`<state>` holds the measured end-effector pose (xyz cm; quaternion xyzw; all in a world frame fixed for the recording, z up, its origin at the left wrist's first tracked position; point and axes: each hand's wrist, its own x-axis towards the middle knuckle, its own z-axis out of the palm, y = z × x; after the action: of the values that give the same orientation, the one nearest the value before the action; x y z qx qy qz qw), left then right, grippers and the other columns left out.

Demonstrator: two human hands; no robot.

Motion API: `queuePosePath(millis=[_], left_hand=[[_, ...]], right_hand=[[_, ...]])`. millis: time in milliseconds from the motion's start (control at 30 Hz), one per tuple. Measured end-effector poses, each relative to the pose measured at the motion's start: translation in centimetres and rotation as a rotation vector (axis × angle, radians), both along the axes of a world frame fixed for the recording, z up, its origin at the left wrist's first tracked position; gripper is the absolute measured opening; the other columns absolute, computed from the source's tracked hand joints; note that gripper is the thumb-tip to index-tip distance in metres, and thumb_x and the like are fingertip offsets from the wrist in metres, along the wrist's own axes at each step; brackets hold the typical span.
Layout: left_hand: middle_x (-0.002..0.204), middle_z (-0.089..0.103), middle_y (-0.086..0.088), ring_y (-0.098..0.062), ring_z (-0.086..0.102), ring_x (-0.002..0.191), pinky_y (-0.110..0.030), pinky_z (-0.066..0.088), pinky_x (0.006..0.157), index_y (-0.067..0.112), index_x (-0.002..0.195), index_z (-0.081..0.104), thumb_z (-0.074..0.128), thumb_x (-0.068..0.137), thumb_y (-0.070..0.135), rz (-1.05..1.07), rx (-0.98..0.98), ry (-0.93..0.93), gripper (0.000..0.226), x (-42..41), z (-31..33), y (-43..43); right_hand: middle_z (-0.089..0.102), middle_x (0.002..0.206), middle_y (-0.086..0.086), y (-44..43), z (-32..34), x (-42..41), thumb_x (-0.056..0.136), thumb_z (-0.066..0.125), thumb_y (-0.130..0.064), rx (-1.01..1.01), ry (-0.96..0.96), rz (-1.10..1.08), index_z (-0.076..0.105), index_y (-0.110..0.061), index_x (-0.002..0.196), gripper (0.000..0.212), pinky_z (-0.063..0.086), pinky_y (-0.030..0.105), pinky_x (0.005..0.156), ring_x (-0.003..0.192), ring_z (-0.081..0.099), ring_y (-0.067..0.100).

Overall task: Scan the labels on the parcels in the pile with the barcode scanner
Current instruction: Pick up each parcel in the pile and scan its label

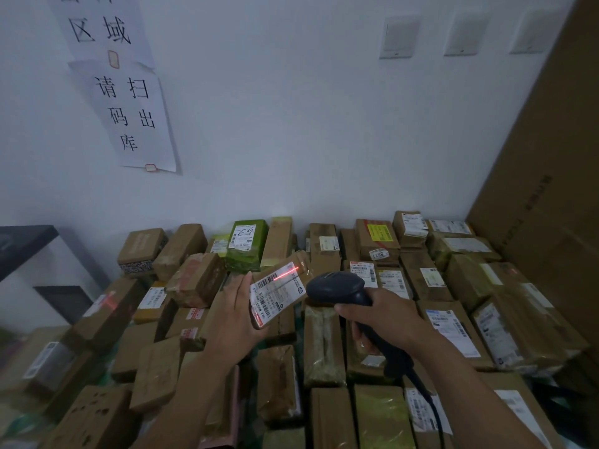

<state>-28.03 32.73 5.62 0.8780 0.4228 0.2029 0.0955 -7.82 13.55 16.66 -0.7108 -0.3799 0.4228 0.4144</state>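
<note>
My left hand (234, 314) holds a small brown parcel (281, 288) tilted up above the pile, fingers under it and thumb along its left edge. Its white label faces me, and a red laser line crosses the label's upper barcode. My right hand (379, 319) grips the handle of a dark barcode scanner (337, 285), whose head points at that label from the right. The scanner's cable runs down past my right forearm. Below lies the pile of parcels (324, 335), brown taped boxes with white labels.
A green-wrapped parcel (247, 244) stands at the back of the pile by the white wall. A large cardboard sheet (551, 189) leans at the right. A dark table (22, 244) stands at the left. Paper signs (129, 115) hang on the wall.
</note>
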Motion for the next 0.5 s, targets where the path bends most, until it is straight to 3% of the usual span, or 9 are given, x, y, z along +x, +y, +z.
queuePosePath(millis=[133,267,400,500], left_hand=[[0.151,0.031,-0.01,-0.025,0.037,0.136,-0.041,0.046,0.104,0.011,0.155,0.018,0.088,0.065,0.044,0.016,-0.052,-0.035,0.119,0.4,0.2,-0.6],[0.15,0.03,-0.007,-0.021,0.034,0.134,-0.03,0.035,0.103,0.016,0.155,0.015,0.085,0.067,0.046,0.074,-0.142,-0.116,0.117,1.6,0.6,-2.1],[0.136,0.039,-0.005,-0.019,0.051,0.107,-0.034,0.051,0.083,0.035,0.153,0.019,0.078,0.073,0.054,0.205,-0.464,-0.306,0.101,3.8,-0.3,-3.3],[0.133,0.043,-0.005,-0.016,0.056,0.098,-0.033,0.056,0.08,0.033,0.15,0.031,0.073,0.08,0.053,0.272,-0.698,-0.426,0.084,5.8,-1.7,-4.7]], right_hand=[[0.066,0.069,0.012,0.0,-0.2,0.5,0.092,0.066,-0.028,0.015,-0.005,-0.007,0.063,-0.01,0.096,0.019,0.048,0.029,0.048,0.053,0.058,0.024],[0.067,0.067,0.011,-0.4,-0.9,1.7,0.092,0.066,-0.025,0.075,0.063,-0.121,0.062,-0.009,0.092,0.017,0.048,0.03,0.047,0.049,0.058,0.023],[0.065,0.065,0.012,-1.1,-1.9,3.5,0.093,0.065,-0.022,0.12,0.152,-0.254,0.063,-0.002,0.093,0.02,0.047,0.03,0.046,0.044,0.055,0.02],[0.066,0.067,0.013,-1.9,-2.9,4.4,0.092,0.065,-0.023,0.137,0.222,-0.331,0.062,-0.003,0.092,0.02,0.045,0.031,0.047,0.045,0.054,0.021]])
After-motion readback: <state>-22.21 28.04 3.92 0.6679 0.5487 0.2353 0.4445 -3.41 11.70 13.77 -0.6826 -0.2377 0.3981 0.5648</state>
